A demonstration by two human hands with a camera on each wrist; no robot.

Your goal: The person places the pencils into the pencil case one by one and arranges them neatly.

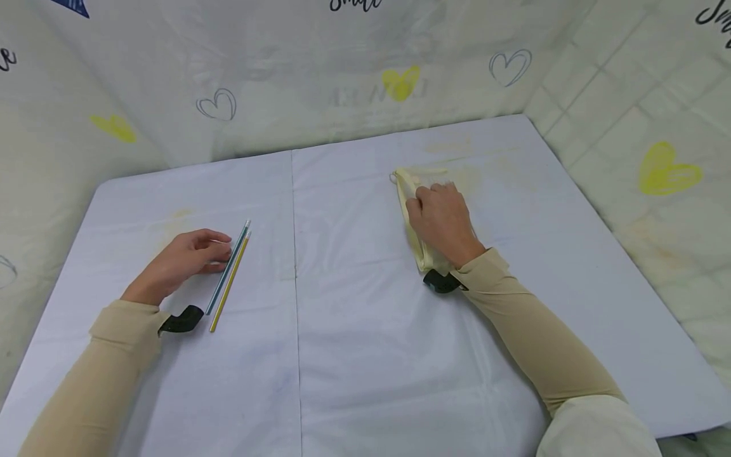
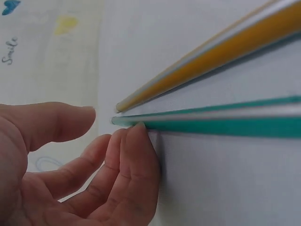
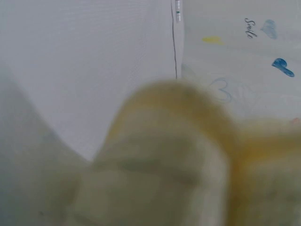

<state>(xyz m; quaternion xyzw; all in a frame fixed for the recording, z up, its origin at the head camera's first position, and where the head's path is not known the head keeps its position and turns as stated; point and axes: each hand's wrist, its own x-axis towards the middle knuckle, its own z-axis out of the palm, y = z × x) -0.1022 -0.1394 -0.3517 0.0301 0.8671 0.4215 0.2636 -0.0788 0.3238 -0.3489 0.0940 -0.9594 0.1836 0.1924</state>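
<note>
A teal pencil and a yellow pencil lie side by side on the white table at the left. Beside the teal one is my left hand, its fingers loosely bent and thumb apart; in the left wrist view a fingertip meets the teal pencil near its end. Farther right, my right hand grips a pale yellow zip pouch with curled fingers. The pouch blurs across the lower right wrist view, and that hand is hidden there.
The white table cover has a seam down its middle. Behind and to the right hang pale sheets printed with hearts and lettering. Dark wrist cameras sit under both sleeves, the left one close to the pencils.
</note>
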